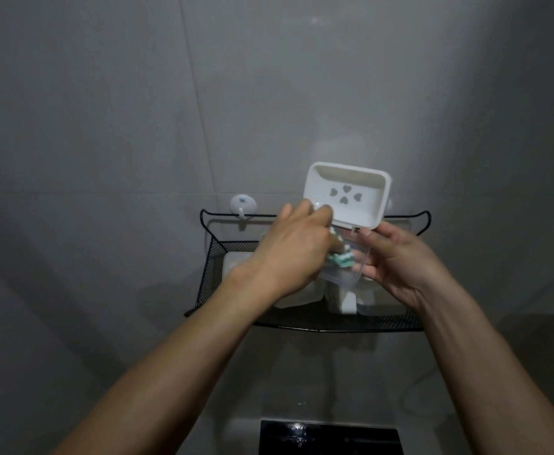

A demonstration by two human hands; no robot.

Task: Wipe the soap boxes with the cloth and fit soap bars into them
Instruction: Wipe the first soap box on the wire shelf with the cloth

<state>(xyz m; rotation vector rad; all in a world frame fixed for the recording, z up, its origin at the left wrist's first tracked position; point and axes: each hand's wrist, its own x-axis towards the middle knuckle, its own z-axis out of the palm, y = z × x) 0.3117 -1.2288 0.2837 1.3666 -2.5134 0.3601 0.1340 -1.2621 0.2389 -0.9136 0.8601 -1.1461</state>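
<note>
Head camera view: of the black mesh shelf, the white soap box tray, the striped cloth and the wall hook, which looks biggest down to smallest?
1. Black mesh shelf
2. White soap box tray
3. Striped cloth and wall hook: they look alike, and the hands hide most of the cloth.

There is one view only, from a camera on the person's head. It faces forward and slightly down, straight at the grey tiled wall (105, 110), close in. The black mesh shelf (302, 320) hung on that wall sits just below the middle of the frame. Both forearms reach in from the bottom edge toward the shelf, and a dark glossy surface (331, 438) lies below it.
</note>
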